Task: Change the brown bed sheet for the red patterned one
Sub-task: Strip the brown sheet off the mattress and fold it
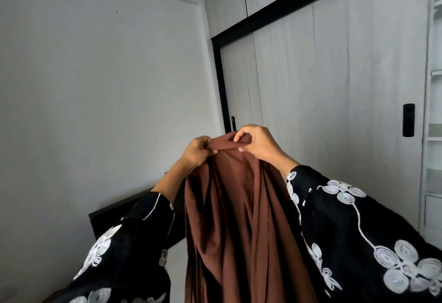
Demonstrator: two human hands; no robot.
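Your left hand [197, 150] and right hand [257, 143] both pinch the brown sheet [239, 226] at its top edge, fingers curled, close together. Sheet hangs in folds below, between your sleeves.

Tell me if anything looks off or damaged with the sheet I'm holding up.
Nothing stands out. The brown sheet hangs in loose folds from its bunched top edge, gripped by the left hand and right hand, with no tear or stain showing. The wardrobe doors behind it sit closed.
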